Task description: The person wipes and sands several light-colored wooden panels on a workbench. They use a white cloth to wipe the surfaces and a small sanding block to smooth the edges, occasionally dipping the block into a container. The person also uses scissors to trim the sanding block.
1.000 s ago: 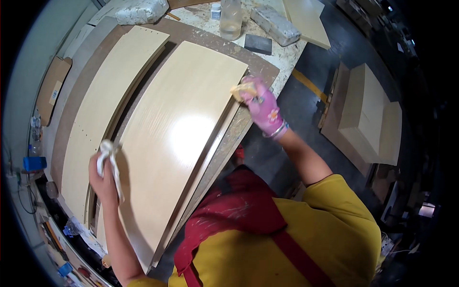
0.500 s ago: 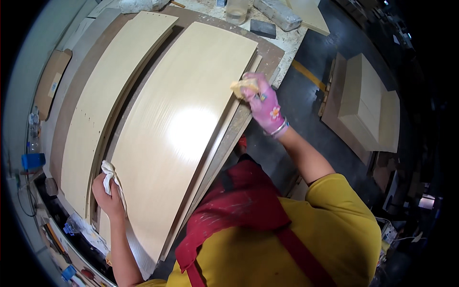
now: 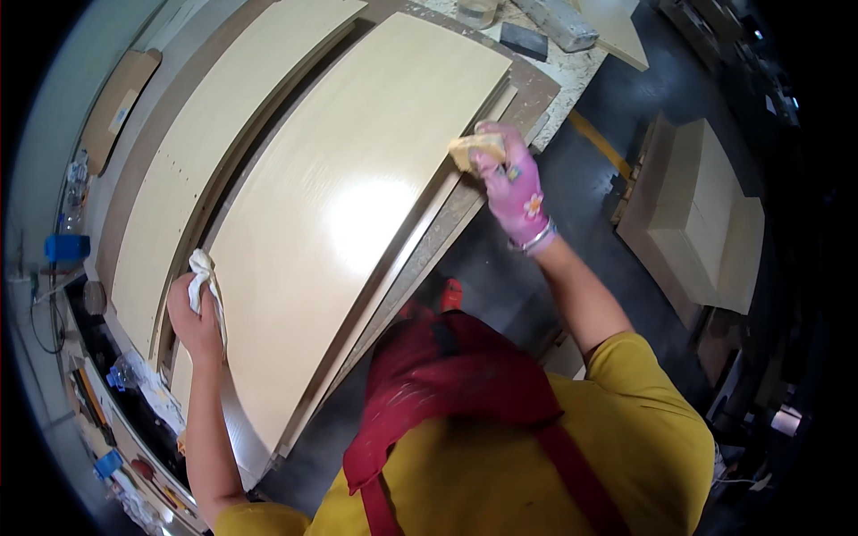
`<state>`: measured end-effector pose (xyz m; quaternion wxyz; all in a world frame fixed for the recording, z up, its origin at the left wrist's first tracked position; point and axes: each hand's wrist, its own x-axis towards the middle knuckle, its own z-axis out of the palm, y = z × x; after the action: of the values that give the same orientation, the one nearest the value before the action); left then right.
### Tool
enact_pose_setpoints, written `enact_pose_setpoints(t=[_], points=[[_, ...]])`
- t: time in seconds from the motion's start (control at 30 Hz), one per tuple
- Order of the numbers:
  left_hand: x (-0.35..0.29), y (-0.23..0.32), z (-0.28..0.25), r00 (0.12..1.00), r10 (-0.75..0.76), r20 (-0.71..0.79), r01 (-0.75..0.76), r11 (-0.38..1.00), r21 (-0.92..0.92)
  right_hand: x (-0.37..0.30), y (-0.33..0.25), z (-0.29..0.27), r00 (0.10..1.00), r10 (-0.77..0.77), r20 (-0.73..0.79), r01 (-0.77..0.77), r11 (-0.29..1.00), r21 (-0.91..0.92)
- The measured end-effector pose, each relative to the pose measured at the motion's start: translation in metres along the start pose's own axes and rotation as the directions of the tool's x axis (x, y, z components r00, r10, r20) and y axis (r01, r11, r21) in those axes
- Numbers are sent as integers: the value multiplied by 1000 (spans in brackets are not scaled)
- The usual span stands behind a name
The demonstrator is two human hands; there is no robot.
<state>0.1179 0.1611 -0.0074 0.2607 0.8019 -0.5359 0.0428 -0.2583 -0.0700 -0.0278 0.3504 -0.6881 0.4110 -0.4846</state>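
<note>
A long glossy pale-wood panel lies on the workbench in front of me. My left hand is bare and grips a white rag against the panel's left edge. My right hand wears a pink glove and clutches a yellowish sponge pressed on the panel's right edge. A second pale panel lies parallel to the left of the first one.
The brown workbench top carries a grey block and a wrapped bar at its far end. Stacked pale boards sit on the dark floor to the right. Small tools and bottles crowd the left shelf.
My left hand with the rag has slid down along the panel's left edge toward me. My right hand stays at the panel's right edge with the sponge.
</note>
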Motion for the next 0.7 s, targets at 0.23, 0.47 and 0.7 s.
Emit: enact_pose_setpoints(t=[0.23, 0.47, 0.7], points=[[-1, 2, 3, 999, -16, -40, 17, 999, 27, -83, -38, 46, 919, -190, 344, 220, 974, -50], [-5, -1, 0, 999, 3, -54, 1, 997, 72, -72, -60, 41, 936, -84, 343, 76, 996, 37], [-5, -8, 1, 997, 25, -72, -23, 999, 25, -137, -83, 79, 907, -90, 411, 121, 991, -51]])
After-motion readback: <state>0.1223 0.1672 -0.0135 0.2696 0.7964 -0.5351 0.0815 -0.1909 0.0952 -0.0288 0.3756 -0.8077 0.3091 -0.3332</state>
